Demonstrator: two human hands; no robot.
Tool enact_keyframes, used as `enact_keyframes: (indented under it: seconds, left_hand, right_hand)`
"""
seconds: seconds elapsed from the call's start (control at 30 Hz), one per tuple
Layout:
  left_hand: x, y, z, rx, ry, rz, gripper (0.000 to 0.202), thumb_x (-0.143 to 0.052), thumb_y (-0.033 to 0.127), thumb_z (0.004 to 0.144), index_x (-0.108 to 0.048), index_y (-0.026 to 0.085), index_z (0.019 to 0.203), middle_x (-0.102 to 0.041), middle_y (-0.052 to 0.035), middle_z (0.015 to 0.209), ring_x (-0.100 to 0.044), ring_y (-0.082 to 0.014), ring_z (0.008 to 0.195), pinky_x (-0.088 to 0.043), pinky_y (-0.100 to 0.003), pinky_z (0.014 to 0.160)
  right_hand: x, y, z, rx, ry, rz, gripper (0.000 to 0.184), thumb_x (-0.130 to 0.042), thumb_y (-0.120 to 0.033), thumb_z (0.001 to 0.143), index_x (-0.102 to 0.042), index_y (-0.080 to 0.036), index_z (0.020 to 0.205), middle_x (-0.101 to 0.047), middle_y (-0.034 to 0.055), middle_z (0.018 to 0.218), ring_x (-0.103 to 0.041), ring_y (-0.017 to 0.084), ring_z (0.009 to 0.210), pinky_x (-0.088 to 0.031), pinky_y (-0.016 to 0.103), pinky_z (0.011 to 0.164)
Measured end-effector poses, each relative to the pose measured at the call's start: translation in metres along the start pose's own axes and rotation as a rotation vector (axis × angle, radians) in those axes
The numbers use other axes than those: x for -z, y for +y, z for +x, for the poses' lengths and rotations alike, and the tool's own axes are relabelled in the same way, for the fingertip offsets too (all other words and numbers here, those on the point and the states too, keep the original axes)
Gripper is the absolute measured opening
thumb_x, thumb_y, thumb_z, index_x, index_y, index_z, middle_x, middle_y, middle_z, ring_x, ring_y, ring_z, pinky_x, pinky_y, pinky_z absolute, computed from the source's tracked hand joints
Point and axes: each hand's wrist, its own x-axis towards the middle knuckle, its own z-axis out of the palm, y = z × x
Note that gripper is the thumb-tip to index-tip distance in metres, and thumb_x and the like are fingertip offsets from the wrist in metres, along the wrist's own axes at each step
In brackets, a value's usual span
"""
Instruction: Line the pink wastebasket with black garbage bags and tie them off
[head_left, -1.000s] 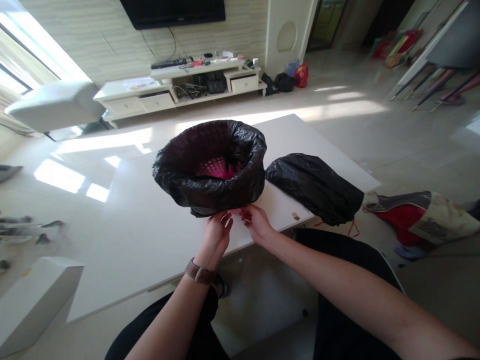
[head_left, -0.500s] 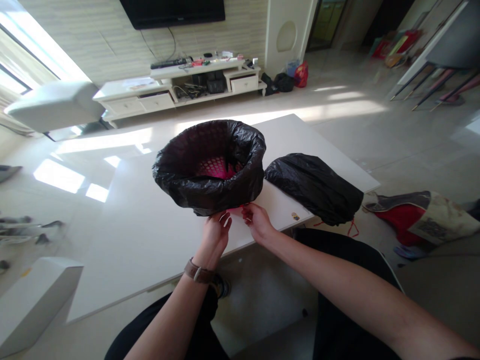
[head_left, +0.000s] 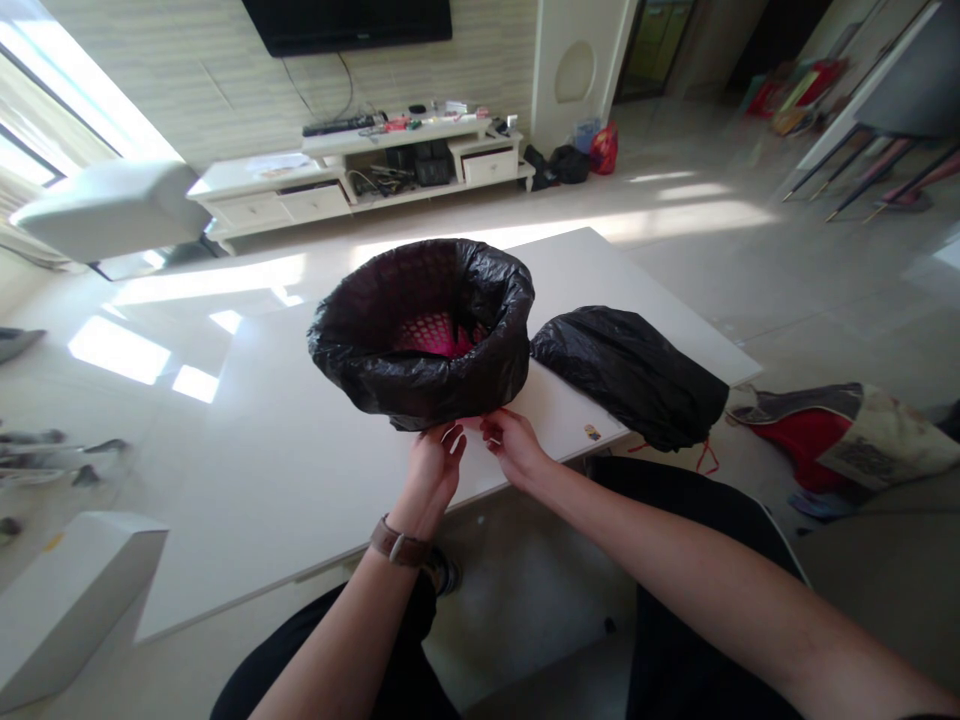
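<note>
A pink mesh wastebasket (head_left: 436, 335) stands on the white table, lined with a black garbage bag (head_left: 450, 385) whose edge is folded out over the rim. At the bag's near lower edge my left hand (head_left: 435, 462) has its fingers curled, the tips partly hidden beneath the plastic. Just to its right, my right hand (head_left: 516, 448) pinches the bag's edge, where a bit of red shows at the fingers. A second black bag (head_left: 634, 375), with red drawstrings (head_left: 707, 458), lies to the right on the table's edge.
The white table (head_left: 270, 480) extends left and behind the basket. A fabric bag (head_left: 885, 440) rests on the floor at right, and a white box-like shape (head_left: 79, 590) is at lower left. Beyond are a TV stand (head_left: 262, 195) and a grey stool (head_left: 112, 205).
Almost nothing differs. My right hand's fingers have shifted slightly at the bag's edge, and less red shows there.
</note>
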Motion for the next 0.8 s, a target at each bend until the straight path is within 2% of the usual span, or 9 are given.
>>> enact_keyframes:
  seconds: [0.23,0.4,0.8]
  left_hand:
    - [-0.0017,0.0027,-0.0008,0.001,0.016,0.001,0.017,-0.063,0.002,0.076,-0.058,0.019,0.072,-0.061,-0.0017,0.078,-0.057,-0.0124,0.071,-0.045,-0.026,0.071]
    - [-0.0020,0.0043,-0.0019,-0.015,0.005,-0.002,0.018,-0.064,0.001,0.073,-0.058,0.018,0.072,-0.062,-0.0018,0.081,-0.057,-0.0115,0.072,-0.045,-0.026,0.072]
    - [-0.0029,0.0024,-0.0046,0.012,0.007,0.002,0.019,-0.060,0.000,0.080,-0.059,0.017,0.074,-0.061,-0.0005,0.078,-0.057,-0.0111,0.068,-0.044,-0.025,0.069]
  right_hand:
    - [-0.0009,-0.0040,-0.0005,0.037,-0.004,-0.002,0.013,-0.073,-0.028,0.060,-0.064,-0.021,0.067,-0.060,-0.0029,0.059,-0.046,0.012,0.058,-0.025,0.030,0.058]
    - [0.0000,-0.0067,0.0006,0.057,0.006,0.005,0.013,-0.073,-0.028,0.061,-0.065,-0.022,0.068,-0.059,-0.0028,0.059,-0.045,0.012,0.057,-0.026,0.031,0.058]
    - [-0.0004,-0.0027,0.0005,-0.002,-0.008,0.002,0.017,-0.075,-0.030,0.057,-0.064,-0.020,0.063,-0.061,-0.0017,0.058,-0.046,0.011,0.057,-0.025,0.030,0.057]
